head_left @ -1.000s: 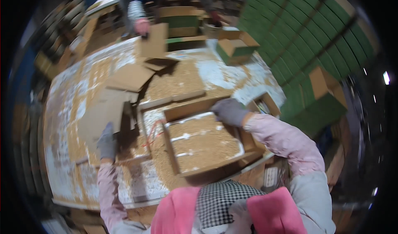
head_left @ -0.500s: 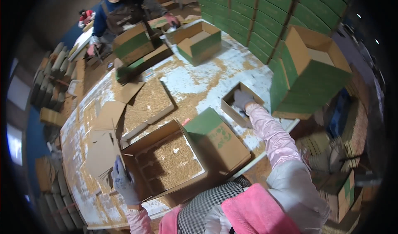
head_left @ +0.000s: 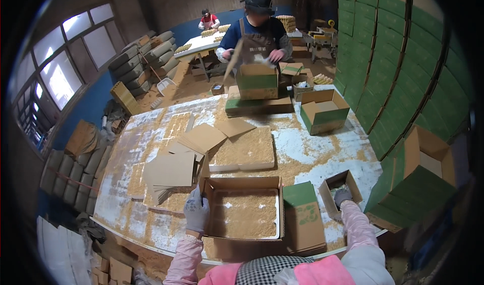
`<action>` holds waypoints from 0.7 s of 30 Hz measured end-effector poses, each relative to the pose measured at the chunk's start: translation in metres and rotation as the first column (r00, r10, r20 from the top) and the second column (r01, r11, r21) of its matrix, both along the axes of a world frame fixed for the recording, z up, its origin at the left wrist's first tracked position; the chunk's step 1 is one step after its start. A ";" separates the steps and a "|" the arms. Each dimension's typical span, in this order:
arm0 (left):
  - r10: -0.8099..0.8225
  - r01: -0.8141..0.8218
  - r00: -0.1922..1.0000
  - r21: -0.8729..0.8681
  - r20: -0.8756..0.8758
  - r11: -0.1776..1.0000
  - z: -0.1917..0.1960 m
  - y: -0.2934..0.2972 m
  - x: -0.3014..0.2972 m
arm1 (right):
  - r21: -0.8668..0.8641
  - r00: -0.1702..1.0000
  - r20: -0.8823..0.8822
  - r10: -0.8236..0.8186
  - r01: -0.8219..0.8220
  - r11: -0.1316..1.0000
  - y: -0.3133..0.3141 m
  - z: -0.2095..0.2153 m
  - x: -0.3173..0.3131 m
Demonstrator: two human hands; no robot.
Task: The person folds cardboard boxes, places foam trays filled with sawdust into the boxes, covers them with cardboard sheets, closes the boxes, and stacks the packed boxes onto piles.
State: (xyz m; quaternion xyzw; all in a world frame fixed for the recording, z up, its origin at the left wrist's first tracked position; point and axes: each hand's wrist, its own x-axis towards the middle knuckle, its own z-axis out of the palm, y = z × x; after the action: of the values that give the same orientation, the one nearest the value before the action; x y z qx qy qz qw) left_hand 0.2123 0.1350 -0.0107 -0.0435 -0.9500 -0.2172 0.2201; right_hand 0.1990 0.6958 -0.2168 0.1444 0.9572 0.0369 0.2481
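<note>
An uncovered cardboard box [head_left: 242,183] stands in front of me, holding a white-rimmed tray filled with tan, sawdust-like bits [head_left: 242,214]. My gloved left hand [head_left: 196,213] grips its left wall near the raised flap. Off to the right, my gloved right hand [head_left: 344,196] reaches down into a small open carton [head_left: 330,204]. Its fingers are hidden there, and the pale contents are hard to make out. Between the two boxes lie flat green-and-brown cardboard pieces [head_left: 304,217].
Left of the box are loose cardboard sheets [head_left: 171,169]; behind it sits a sawdust-filled tray [head_left: 252,146]. Green cartons [head_left: 325,114] stand farther back and at right [head_left: 411,179], beside a tall green stack [head_left: 388,58]. Across the table a co-worker [head_left: 257,38] handles another box [head_left: 258,80].
The view has swung up and leftward, showing more of the room. My hands keep their places at the box and small carton. The co-worker's hands are now at the box opposite.
</note>
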 end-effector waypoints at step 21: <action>-0.679 0.641 0.732 -0.287 -0.050 0.712 0.063 0.047 0.033 | -0.517 0.607 -0.792 0.055 -0.717 0.466 -0.272 0.251 0.054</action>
State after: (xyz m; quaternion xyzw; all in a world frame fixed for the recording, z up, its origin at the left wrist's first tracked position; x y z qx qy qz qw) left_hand 0.2452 0.1824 0.0519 -0.4244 -0.8710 -0.1561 0.1919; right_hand 0.2530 0.4234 0.0344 -0.2258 0.8845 -0.3953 -0.1022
